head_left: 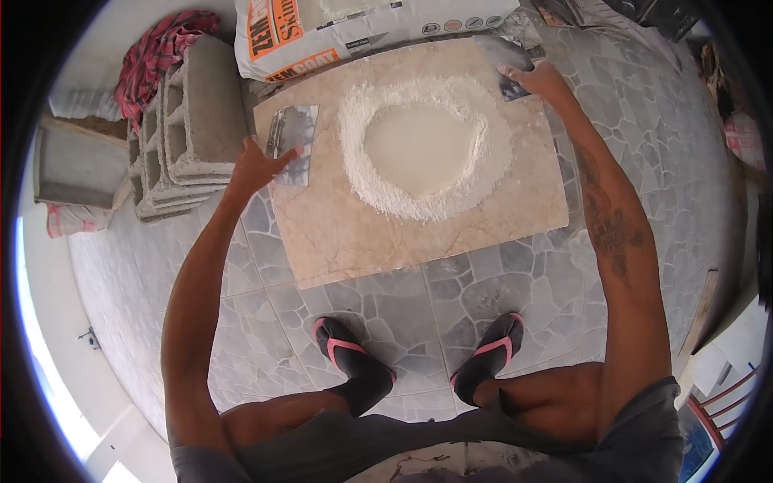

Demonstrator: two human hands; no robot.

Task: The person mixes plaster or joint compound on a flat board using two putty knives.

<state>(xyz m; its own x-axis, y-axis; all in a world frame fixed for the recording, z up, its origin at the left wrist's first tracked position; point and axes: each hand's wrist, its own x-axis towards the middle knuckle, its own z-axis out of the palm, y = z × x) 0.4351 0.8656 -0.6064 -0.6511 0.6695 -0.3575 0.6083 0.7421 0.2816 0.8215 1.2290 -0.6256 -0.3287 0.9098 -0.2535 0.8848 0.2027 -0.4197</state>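
On a beige marbled board (pixel 338 249) lies a ring of white powder (pixel 354 173) around a pool of cloudy liquid (pixel 419 149). My left hand (pixel 259 167) is closed on a flat rectangular metal trowel (pixel 295 129) at the board's left edge, thumb across its face. At the far right corner, my right hand (pixel 541 80) grips a second, darker metal trowel (pixel 501 60) the same way. Neither trowel touches the powder. The undersides of both trowels and most of the fingers are hidden.
Behind the board lies a printed bag of skim coat (pixel 362 36). Hollow concrete blocks (pixel 205 113) are stacked at left, with a red plaid cloth (pixel 161 60) on top. My feet in pink-strapped sandals (pixel 346 346) stand on the stone-patterned floor (pixel 266 330) before the board.
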